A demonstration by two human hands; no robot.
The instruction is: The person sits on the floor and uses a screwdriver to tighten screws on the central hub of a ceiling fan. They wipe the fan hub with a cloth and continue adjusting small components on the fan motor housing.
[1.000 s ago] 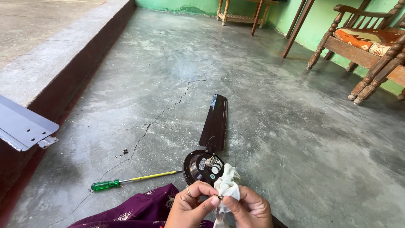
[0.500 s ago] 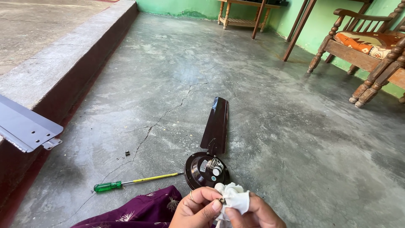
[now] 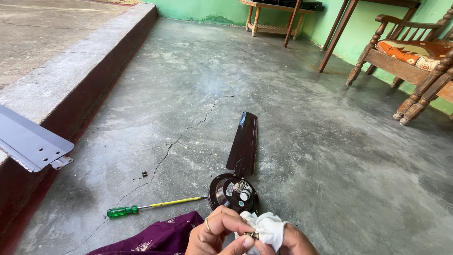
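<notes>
two hands are working low at the bottom edge of the view, closed together around a white cloth (image 3: 269, 227) and a small metal part (image 3: 253, 234) tucked into it. the left hand (image 3: 214, 233) is curling its thumb and forefinger onto the part, a ring showing on one finger, while the right hand (image 3: 295, 241) is cupping the cloth from underneath, so neither hand is open. what exactly the little part is, i cannot tell (it is mostly buried in cloth and fingers).

compared with a second ago, the bundle is sitting a little lower and further to the right, and the cloth is now bunching over the right palm rather than standing up between the thumbs; the left fingers are pinching closer onto the metal piece. i am judging from this that the wiping of the part is going on, with the grip being shifted to reach another face of it.

just beyond the hands, the dark brown ceiling fan motor (image 3: 232, 192) is lying on the concrete floor (image 3: 292, 118) with one fan blade (image 3: 244, 143) attached and pointing away. a green-handled screwdriver (image 3: 141, 208) is lying to its left, and a few tiny screws (image 3: 140, 176) are resting near a crack. a detached grey blade (image 3: 30, 144) is leaning over the raised step (image 3: 71, 75) at left. purple fabric (image 3: 160, 236) is covering the person's lap.
</notes>
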